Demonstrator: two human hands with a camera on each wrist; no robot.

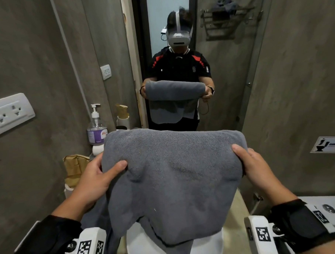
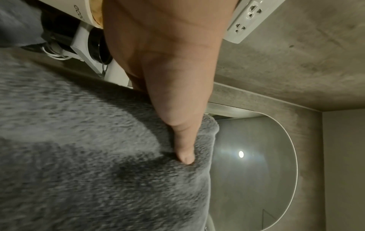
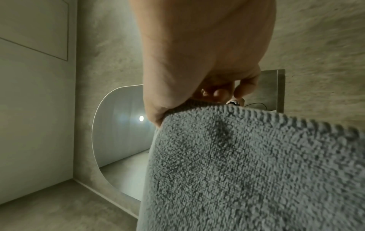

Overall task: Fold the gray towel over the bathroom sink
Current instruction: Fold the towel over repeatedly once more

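The gray towel [image 1: 174, 174] hangs doubled over in front of me, above the white sink [image 1: 145, 245]. My left hand [image 1: 99, 174] grips its upper left corner, thumb on the near face and fingers behind. At the upper right corner my right hand [image 1: 248, 161] grips it the same way. In the left wrist view the thumb presses into the towel [image 2: 98, 156] pile. In the right wrist view the fingers curl behind the towel [image 3: 247, 171] edge. The lower part drapes unevenly toward the basin. The mirror ahead reflects me holding it.
A soap pump bottle [image 1: 96, 126] and brown paper packs [image 1: 76, 167] stand on the left counter by the concrete wall. Wall sockets [image 1: 8, 114] are at the left. A white toilet tank [image 1: 324, 210] sits at the lower right. A mirror [image 1: 171, 59] faces me.
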